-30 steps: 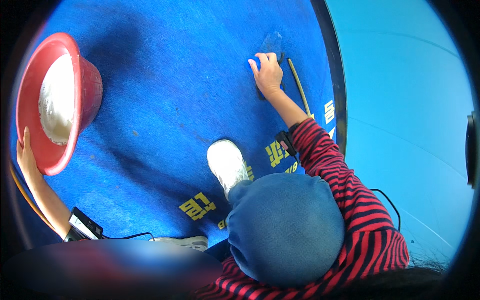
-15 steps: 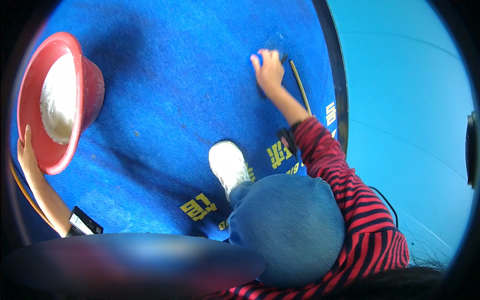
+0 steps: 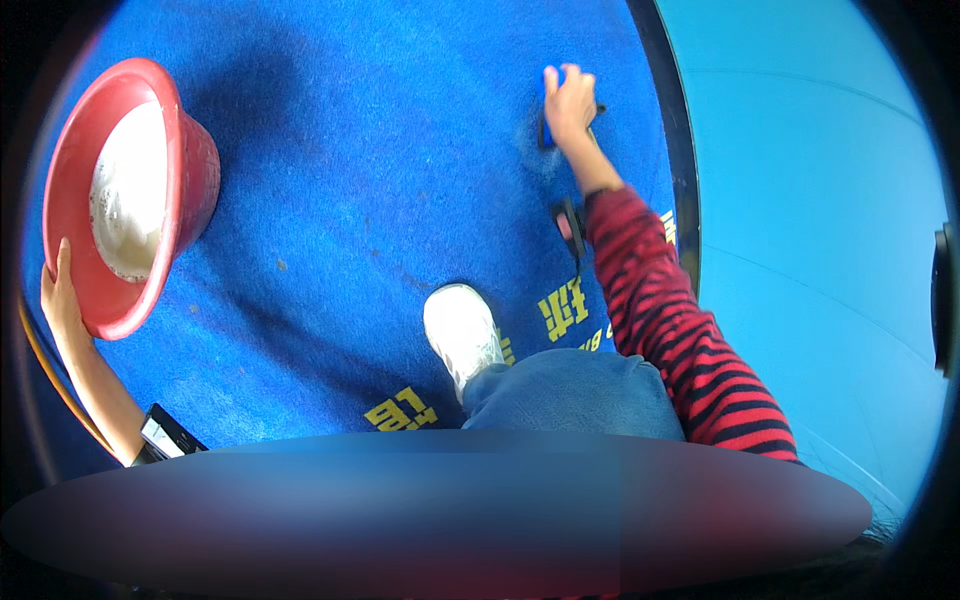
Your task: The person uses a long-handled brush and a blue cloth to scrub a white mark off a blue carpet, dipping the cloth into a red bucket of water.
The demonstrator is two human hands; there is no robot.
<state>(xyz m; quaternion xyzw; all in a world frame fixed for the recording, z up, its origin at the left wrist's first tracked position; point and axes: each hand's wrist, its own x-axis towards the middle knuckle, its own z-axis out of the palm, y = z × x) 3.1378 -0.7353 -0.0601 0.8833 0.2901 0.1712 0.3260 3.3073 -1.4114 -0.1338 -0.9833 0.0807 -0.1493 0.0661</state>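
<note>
On the far left, a red plastic basin (image 3: 197, 190) contains whitish, foamy liquid (image 3: 130, 195). My left hand (image 3: 65, 300) grips its near rim, with a finger lying over the edge. My right hand (image 3: 572, 103) is stretched far out over the blue carpet (image 3: 380, 150). It is closed around a blue object with dark edges (image 3: 546, 132), flat against the carpet. The palm and fingers hide most of that object, so its kind is unclear. A small dark tip shows at the right side of the hand.
A white shoe (image 3: 462, 330) and my jeans-covered knee (image 3: 580, 390) are in the near middle. Along the right runs a black edge strip (image 3: 682, 150) beside a light-blue surface (image 3: 810, 200). A yellow hose or cord (image 3: 60, 385) curves at the left rim. Yellow lettering marks the carpet.
My right hand has moved farther away and slightly right over the carpet, with the blue object. The left hand keeps its hold on the basin rim.
</note>
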